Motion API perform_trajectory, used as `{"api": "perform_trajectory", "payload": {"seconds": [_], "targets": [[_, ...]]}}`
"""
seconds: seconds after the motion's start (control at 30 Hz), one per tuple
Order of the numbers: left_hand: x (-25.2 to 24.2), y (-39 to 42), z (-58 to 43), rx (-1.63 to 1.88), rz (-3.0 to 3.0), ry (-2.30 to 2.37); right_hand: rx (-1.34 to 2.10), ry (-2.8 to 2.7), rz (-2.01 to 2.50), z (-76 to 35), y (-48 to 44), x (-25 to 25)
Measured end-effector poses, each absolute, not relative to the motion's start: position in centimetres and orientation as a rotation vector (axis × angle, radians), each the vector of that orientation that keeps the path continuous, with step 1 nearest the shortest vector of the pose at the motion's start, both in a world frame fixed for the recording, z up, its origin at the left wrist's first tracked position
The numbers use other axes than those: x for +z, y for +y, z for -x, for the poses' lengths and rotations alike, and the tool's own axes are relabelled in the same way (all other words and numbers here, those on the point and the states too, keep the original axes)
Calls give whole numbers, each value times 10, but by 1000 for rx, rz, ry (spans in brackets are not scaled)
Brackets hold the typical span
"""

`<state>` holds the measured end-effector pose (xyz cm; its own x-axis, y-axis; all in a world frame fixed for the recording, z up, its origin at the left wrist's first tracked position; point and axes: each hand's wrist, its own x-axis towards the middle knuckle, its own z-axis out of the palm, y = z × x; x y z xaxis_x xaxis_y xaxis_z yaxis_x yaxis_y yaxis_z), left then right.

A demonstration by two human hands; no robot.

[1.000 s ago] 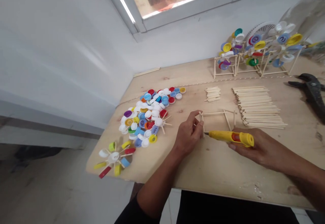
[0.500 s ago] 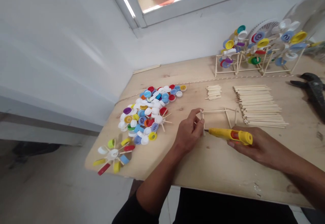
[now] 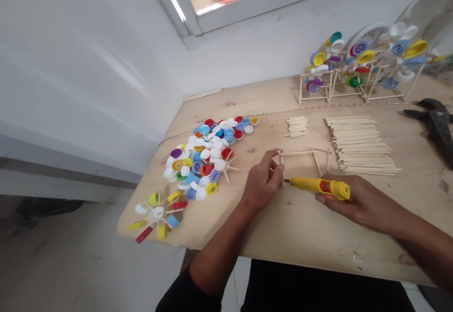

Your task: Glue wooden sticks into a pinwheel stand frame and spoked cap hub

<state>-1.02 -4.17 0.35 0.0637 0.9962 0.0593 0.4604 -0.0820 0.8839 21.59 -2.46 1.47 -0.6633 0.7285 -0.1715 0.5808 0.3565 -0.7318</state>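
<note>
My left hand pinches the left end of a small frame of thin wooden sticks that lies on the wooden board. My right hand is closed around a yellow glue gun, held flat, with its tip touching the frame's corner beside my left fingers.
A heap of coloured bottle caps lies to the left, with a cap pinwheel near the board's front left corner. Two stacks of sticks lie behind the frame. Finished cap wheels on stick stands line the back. Black pliers rest at right.
Both hands hold nearly the same pose on the frame. Only the view has shifted slightly.
</note>
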Motion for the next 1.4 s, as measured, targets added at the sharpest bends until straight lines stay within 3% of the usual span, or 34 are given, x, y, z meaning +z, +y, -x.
{"api": "perform_trajectory", "payload": {"seconds": [1.4], "targets": [[2,-42,11,935,-1639,1489,1166,-2391,1292,-212,-25,14]]}}
